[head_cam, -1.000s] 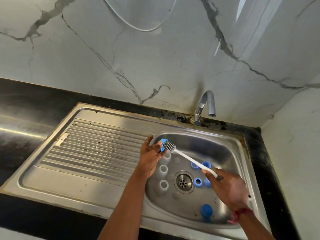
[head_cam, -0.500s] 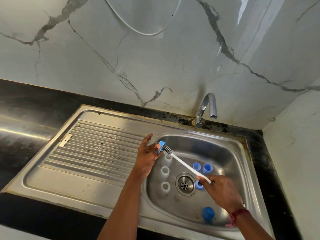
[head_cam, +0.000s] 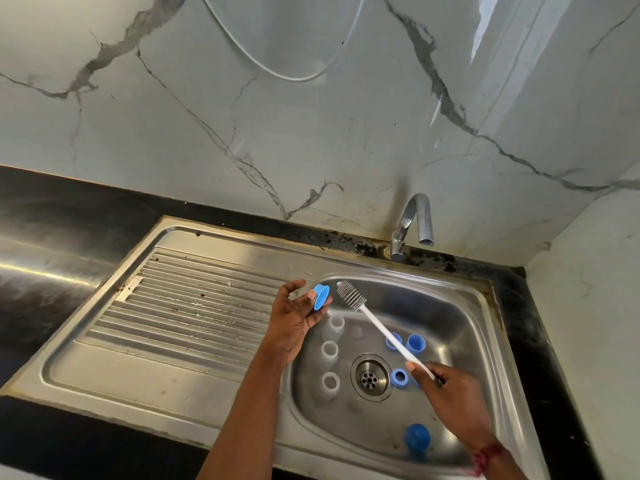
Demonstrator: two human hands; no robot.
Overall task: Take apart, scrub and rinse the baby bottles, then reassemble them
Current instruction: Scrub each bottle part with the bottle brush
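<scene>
My left hand [head_cam: 294, 317] pinches a blue screw collar [head_cam: 321, 297] by its edge at the fingertips, the remaining fingers loosely spread, over the left side of the sink [head_cam: 450, 317] basin. I judge the collar light, stiff and probably slick when wet, so an edge grip suits it. Three clear bottles [head_cam: 329, 351] stand upright in the basin below. The bottle brush [head_cam: 377, 323] hovers with its bristles just beside the collar, not touching; my right hand [head_cam: 453, 403] curls around the handle's end.
</scene>
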